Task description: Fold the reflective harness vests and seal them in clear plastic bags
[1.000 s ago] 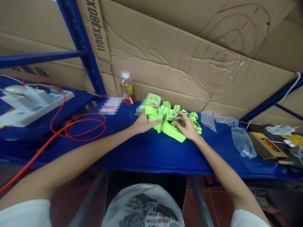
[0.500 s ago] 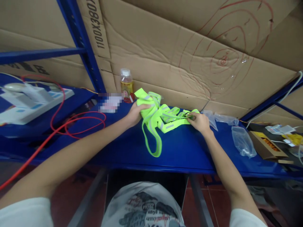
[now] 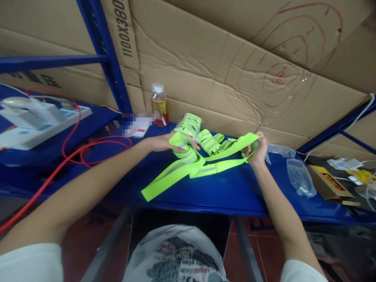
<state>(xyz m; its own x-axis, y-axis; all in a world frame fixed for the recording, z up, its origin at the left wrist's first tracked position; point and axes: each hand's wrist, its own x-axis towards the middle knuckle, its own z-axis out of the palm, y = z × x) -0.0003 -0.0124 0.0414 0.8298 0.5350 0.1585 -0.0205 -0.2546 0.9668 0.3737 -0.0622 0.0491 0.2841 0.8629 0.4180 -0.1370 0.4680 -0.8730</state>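
A neon yellow-green reflective strap vest [image 3: 196,164] with grey bands lies stretched over the blue shelf top [image 3: 223,192]. My left hand [image 3: 164,141] pinches its left part, fingers closed on a folded band. My right hand [image 3: 256,149] grips the strap's right end, lifted a little off the shelf. One loose end trails toward the shelf's front edge. Behind the vest sits a packed vest in a clear bag [image 3: 188,123].
A small bottle of amber liquid [image 3: 159,105] stands against the cardboard wall [image 3: 235,66]. Empty clear plastic bags [image 3: 299,177] lie right of my right hand, with a small cardboard box [image 3: 328,181] beyond. A red cable [image 3: 88,150] loops on the left.
The bunched vest has been pulled apart. My hands moved away from each other, the right one further right and up, and a strap end now reaches toward the front edge.
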